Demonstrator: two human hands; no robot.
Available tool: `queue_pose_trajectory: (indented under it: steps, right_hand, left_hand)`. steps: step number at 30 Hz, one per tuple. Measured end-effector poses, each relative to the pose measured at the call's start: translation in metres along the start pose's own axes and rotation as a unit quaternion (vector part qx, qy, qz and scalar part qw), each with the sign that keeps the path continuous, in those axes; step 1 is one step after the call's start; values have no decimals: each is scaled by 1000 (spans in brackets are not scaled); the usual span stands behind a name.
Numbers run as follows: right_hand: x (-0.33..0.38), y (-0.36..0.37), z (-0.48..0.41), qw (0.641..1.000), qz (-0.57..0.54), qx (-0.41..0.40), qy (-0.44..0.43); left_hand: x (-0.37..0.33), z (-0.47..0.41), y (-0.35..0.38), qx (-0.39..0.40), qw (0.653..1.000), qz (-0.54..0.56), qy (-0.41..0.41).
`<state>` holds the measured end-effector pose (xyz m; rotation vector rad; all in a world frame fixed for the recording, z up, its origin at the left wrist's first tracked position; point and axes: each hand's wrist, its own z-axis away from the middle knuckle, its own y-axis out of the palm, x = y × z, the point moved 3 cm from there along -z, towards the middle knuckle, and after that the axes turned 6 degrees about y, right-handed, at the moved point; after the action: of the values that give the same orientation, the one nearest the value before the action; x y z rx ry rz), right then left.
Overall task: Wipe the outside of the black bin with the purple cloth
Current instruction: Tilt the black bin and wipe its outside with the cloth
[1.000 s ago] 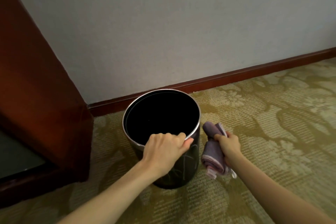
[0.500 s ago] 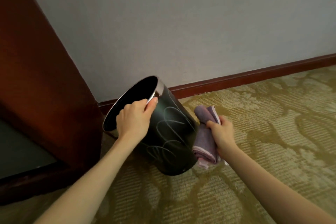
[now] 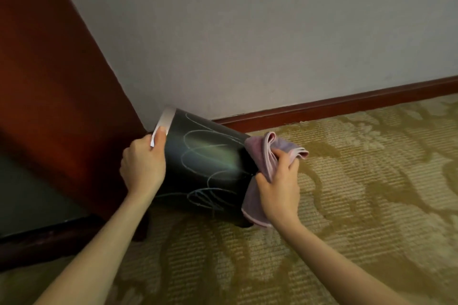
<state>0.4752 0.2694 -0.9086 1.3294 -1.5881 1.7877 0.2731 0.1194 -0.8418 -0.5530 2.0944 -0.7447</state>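
- Tilting the black bin point(image 3: 208, 168) over was the left hand's point(image 3: 142, 166) job. It gripped the pale rim point(image 3: 164, 121) with the thumb laid along the outside; the other fingers went over the edge and were hidden.
- The bin lay tipped on the patterned carpet point(image 3: 347, 205), its mouth toward the wooden cabinet point(image 3: 49, 82) and its base toward the right hand point(image 3: 277, 190).
- That hand's fingers were curled round the bunched purple cloth point(image 3: 257, 153), pressing it against the bin's base end.
- Pale scribbled lines point(image 3: 198, 153) covered the bin's upturned side, just beside the cloth, and looked unwiped.
- A good wipe probably called for flattening the cloth, then sweeping firmly from base toward rim.
- Bracing the rim mattered, since the round bin could roll; turning it would likely bring up the hidden underside.
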Motion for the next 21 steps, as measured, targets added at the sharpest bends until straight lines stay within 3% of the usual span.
queue_pose_trajectory:
  steps: [5,14,16,21]
  right_hand:
    - [13,18,8,992,108,-21,-61]
    - [36,27,-63,980,186,-13,-63]
    - [38,33,-89,976,213,14,-45]
    - [23,42,-150,962,205,168,64]
  left_hand:
    - [7,7,-3,-2,1000,9,2]
    - [-1,-7,2,17,999,0,43]
    - [-1,-4,1,18,998,14,63]
    - [-6,7,-1,38,992,35,116]
